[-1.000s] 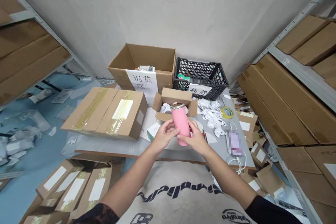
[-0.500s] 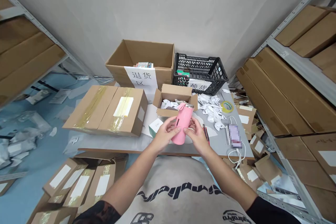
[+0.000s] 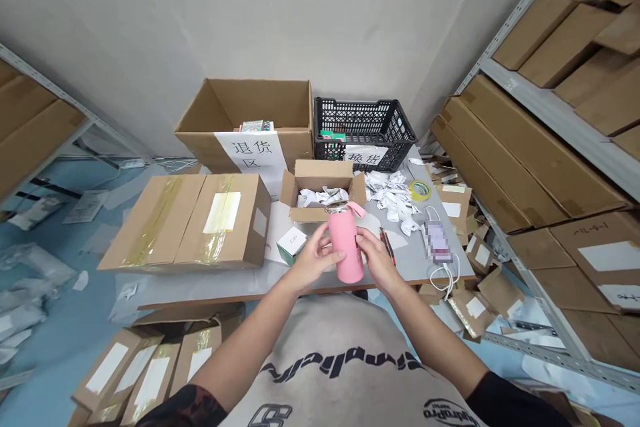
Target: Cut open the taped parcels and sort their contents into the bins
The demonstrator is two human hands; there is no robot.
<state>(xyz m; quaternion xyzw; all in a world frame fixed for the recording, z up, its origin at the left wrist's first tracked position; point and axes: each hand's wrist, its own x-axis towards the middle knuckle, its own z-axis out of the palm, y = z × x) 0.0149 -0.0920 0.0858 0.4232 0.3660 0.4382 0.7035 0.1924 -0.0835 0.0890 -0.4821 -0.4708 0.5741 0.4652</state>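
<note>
A pink insulated tumbler (image 3: 346, 250) with a metal rim and a pink tag at its top stands nearly upright over the grey table (image 3: 430, 267). My left hand (image 3: 317, 257) grips its left side. My right hand (image 3: 375, 257) holds its right side. Just behind the tumbler sits a small open cardboard box (image 3: 320, 177) filled with crumpled white paper. A small white-and-green box (image 3: 292, 243) lies close to my left hand. A red-handled utility knife (image 3: 387, 245) lies near my right hand.
A large taped carton (image 3: 185, 223) lies on the table's left. Behind stand an open carton (image 3: 245, 107) with a paper sign and a black plastic crate (image 3: 365, 123). Torn white paper (image 3: 393, 197), a tape roll (image 3: 420, 190) and a cable lie right. Shelves of cartons flank both sides.
The tumbler, leaning right half a second ago, now stands nearly upright in both hands. The whole scene has shifted left in view as my head turned.
</note>
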